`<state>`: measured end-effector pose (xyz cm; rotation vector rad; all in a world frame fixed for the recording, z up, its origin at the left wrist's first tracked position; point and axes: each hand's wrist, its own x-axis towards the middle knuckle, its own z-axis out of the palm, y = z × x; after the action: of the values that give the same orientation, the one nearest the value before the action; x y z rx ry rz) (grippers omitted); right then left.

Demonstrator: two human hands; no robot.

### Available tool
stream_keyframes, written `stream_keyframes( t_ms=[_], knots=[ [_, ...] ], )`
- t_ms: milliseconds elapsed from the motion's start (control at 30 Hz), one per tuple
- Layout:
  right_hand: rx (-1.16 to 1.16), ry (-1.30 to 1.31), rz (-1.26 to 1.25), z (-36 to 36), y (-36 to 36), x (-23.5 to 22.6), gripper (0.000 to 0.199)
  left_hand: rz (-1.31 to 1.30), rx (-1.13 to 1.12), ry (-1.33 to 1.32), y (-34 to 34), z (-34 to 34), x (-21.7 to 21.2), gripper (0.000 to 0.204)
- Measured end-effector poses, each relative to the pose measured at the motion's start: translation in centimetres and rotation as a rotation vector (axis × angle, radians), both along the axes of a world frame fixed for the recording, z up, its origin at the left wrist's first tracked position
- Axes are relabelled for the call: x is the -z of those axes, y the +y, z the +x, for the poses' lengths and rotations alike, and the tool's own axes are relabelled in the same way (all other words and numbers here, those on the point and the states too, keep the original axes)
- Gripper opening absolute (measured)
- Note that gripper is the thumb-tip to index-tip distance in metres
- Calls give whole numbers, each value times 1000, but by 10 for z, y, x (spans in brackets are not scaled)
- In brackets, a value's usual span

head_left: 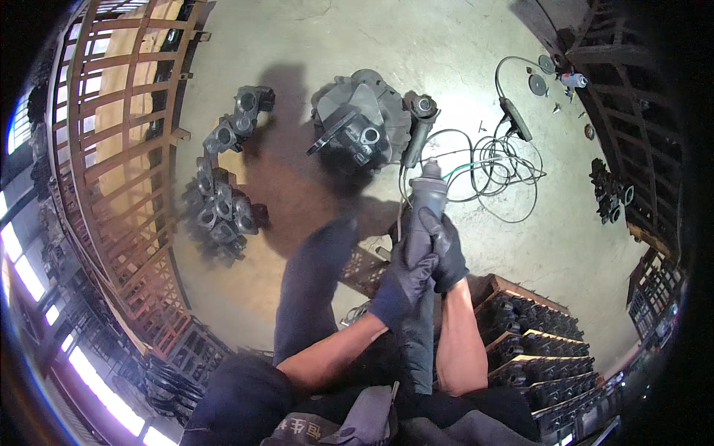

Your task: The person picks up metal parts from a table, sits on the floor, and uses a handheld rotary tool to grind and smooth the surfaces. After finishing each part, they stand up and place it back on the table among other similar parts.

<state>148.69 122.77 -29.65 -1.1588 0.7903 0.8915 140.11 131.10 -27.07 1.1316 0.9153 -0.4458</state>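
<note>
Hands (406,276), both gloved, clamp together around a grey cylindrical tool (429,196) near looped cable (483,164).

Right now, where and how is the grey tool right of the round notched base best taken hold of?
Probably take the grey tool by its slim barrel, from above and the right: the barrel is narrower than the head at its far end, and the round notched base crowds its left. Loose cable lies to the right, so come in high.
</note>
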Motion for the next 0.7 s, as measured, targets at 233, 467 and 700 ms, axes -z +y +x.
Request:
stream_keyframes(
  t_ms=[233,467,700],
  knots=[
    [201,246,330,0,61,7,57,-3,-72,329,55,10,-27,39],
    [341,214,320,16,110,30,57,-105,-5,217,112,6,12,27],
    [423,294,191,34,142,46,53,-308,-35,373,154,37,26,27]
  ],
)
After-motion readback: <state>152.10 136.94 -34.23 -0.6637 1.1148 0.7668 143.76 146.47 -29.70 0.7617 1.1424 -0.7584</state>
